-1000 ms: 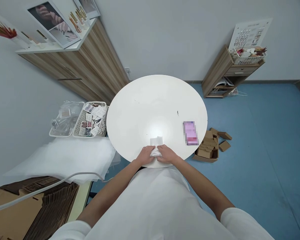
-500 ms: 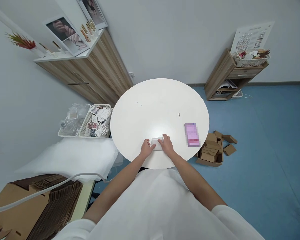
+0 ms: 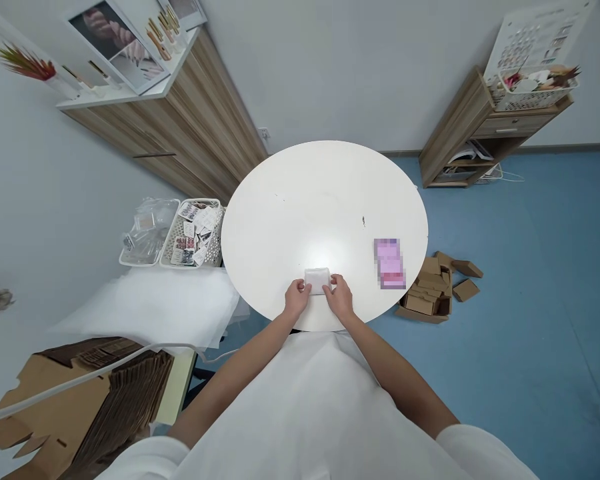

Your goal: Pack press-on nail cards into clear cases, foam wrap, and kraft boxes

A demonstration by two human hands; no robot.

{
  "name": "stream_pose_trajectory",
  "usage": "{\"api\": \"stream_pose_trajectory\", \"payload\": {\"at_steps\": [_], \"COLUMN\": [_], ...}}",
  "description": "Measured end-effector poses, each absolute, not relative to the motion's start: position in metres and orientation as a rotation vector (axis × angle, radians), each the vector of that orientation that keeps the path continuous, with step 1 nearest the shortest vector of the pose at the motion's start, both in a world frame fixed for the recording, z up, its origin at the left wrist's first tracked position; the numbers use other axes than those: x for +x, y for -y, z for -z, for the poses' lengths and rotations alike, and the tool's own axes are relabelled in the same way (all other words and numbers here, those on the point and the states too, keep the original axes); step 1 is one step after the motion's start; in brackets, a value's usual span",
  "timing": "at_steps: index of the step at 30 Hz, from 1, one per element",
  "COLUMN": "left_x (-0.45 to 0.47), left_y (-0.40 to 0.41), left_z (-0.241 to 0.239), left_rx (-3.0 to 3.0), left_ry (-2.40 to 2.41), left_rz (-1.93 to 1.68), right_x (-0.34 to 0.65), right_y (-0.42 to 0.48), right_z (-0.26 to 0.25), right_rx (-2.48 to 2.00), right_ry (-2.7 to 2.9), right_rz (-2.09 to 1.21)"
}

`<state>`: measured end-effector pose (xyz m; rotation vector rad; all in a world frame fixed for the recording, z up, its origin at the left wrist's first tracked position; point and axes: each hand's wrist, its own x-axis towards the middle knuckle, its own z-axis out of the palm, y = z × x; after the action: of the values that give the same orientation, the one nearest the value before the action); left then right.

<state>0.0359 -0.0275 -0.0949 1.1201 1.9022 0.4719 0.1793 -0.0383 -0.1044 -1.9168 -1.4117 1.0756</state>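
A small white rectangular packet (image 3: 317, 281), apparently wrapped in thin white sheeting, sits at the near side of the round white table (image 3: 290, 193). My left hand (image 3: 297, 297) grips its left edge with the thumb on the near corner. At the opposite edge, my right hand (image 3: 339, 296) holds it with thumb and curled fingers. What lies inside the packet is hidden. To the right on the table lies a pink-purple item (image 3: 390, 264), blurred into blocks.
White foam-like sheets (image 3: 155, 300) and stacked flat cardboard (image 3: 65, 407) are at the left. White baskets (image 3: 215, 250) with cards and plastic bags stand beside the table. Folded brown boxes (image 3: 425, 293) fill a carton on the floor at right. A wooden cabinet (image 3: 200, 120) stands behind left.
My fingers have shifted from lying over the packet to its two side edges, so more of its top shows. The whole view has tilted slightly.
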Motion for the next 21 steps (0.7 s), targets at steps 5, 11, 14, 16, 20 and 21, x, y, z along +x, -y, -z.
{"api": "stream_pose_trajectory", "payload": {"at_steps": [5,11,14,16,20,21], "left_x": [0.034,0.027,0.016,0.003,-0.038,-0.05], "left_y": [0.026,0.022,0.02,0.015,-0.008,-0.015], "left_z": [0.096,0.094,0.094,0.094,0.094,0.094], "left_rx": [1.127,1.243,1.298,1.308,1.3,1.294], "left_ry": [-1.846,-1.827,-1.833,-1.85,-1.869,-1.877], "left_rz": [-0.481,-0.526,-0.603,-0.651,-0.686,-0.695], "right_x": [0.179,0.173,0.157,0.14,0.095,0.081], "right_y": [0.042,0.04,0.035,0.027,-0.001,-0.011], "right_z": [0.101,0.098,0.098,0.098,0.096,0.096], "right_rx": [-1.886,-1.918,-1.874,-1.826,-1.74,-1.727], "right_ry": [1.385,1.398,1.414,1.433,1.492,1.507], "right_rz": [-1.148,-1.187,-1.205,-1.233,-1.299,-1.313]}}
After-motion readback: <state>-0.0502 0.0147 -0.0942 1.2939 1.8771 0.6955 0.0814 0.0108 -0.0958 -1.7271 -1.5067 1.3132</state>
